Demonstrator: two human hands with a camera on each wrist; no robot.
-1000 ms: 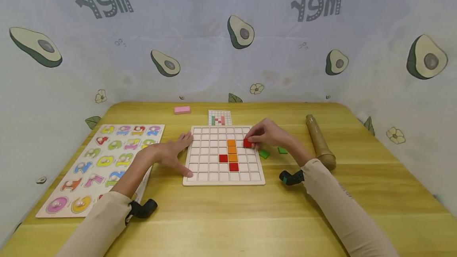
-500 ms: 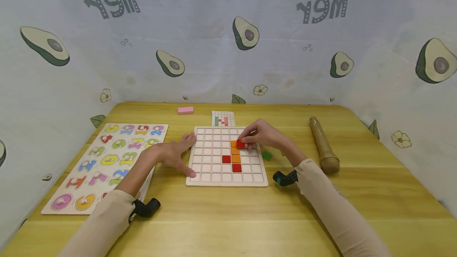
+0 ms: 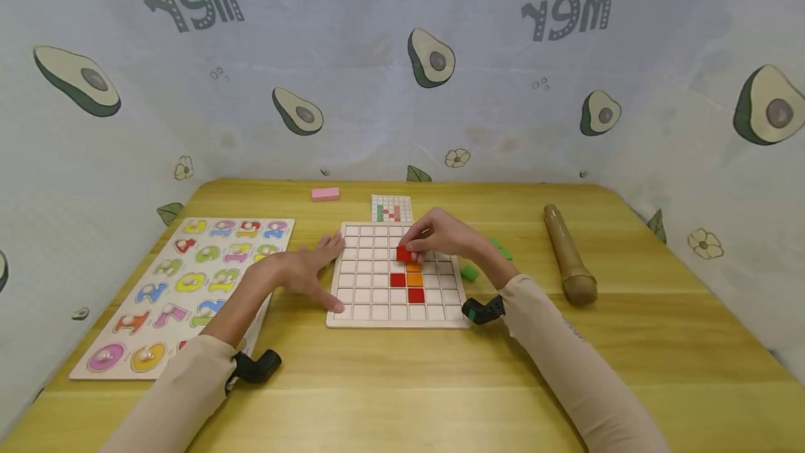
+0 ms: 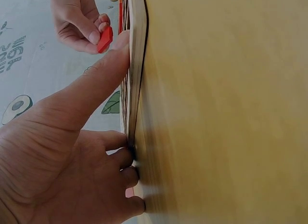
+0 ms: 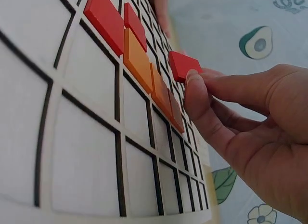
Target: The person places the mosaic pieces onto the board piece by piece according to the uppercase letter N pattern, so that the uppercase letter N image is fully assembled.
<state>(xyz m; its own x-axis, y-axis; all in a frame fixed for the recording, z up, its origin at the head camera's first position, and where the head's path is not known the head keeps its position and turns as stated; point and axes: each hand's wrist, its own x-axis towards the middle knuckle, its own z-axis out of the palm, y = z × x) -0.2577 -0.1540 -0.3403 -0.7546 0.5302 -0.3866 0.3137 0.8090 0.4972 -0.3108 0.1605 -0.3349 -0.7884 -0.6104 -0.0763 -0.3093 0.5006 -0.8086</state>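
Note:
In the head view, a white wooden grid board lies mid-table. My left hand rests along its left edge, fingers spread, thumb on the near-left corner. Between thumb and fingers, my right hand pinches a red square tile, raised above the board. The right wrist view shows this red tile tilted and apart from the grid. A column of orange tiles sits in the cells, its far end partly hidden by the hand. One red tile lies at its near end, another red tile to its left.
A small pattern card lies behind the board. Green tiles are scattered to its right, beside a brown wooden stick with a thick end. At left is a number puzzle board; a pink block stands at the back.
My right hand has carried the red tile left across the board, from its right side to over the far end of the orange column. My left hand stays on the board's edge.

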